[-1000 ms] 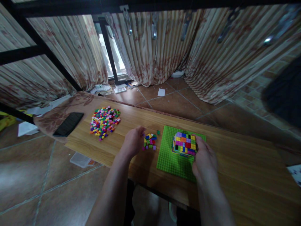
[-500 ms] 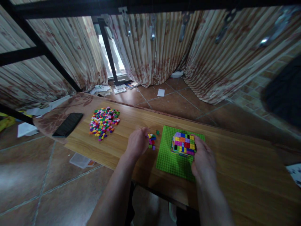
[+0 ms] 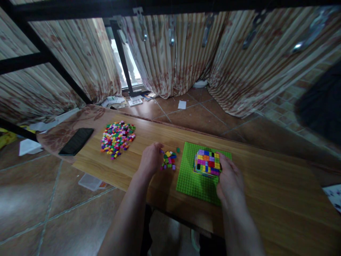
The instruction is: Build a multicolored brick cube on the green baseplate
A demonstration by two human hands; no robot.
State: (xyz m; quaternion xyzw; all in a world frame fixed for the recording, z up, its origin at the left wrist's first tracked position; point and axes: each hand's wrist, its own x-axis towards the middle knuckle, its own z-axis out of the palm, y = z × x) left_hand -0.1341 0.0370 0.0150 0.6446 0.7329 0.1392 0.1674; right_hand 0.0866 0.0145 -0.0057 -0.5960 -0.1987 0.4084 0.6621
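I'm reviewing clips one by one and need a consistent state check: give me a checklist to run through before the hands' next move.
1. Brick block on the green baseplate, within its edges: ok.
2. Right hand at the block's right side: ok.
3. Left hand beside the small brick group: ok.
4. Left hand holding a brick: cannot tell, too small to make out.
5. Large brick pile apart from the small group: ok.
6. Every loose brick within a group: not ok, a green brick lies alone.
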